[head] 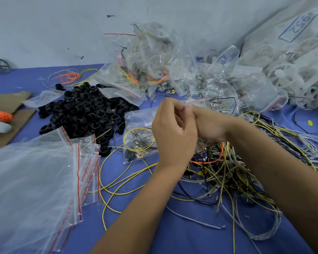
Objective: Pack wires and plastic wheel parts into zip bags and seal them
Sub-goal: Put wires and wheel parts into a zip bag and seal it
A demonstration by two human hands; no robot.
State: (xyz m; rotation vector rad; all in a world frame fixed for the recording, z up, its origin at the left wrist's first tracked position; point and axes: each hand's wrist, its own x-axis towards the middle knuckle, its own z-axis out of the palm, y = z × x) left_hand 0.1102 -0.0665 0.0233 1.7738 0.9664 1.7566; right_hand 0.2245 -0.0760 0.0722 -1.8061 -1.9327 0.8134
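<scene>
Head-height view, down, close over table [173, 226]

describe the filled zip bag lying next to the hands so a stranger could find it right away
Start at the big heap of black plastic rings on the blue table. Just right of it, against the left hand, lies a small clear zip bag. Unlike the flat empty bags nearby, it holds a coiled yellow wire and small parts.

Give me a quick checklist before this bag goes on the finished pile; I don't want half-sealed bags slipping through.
1. Both hands on the bag: left hand and right hand pinch the held zip bag at its red strip: ok.
2. Seal closed along its whole length: cannot tell.
3. Wire inside: orange wire shows through: ok.
4. Wheel part inside: cannot tell.
5. Empty zip bags ready at left: ok.
</scene>
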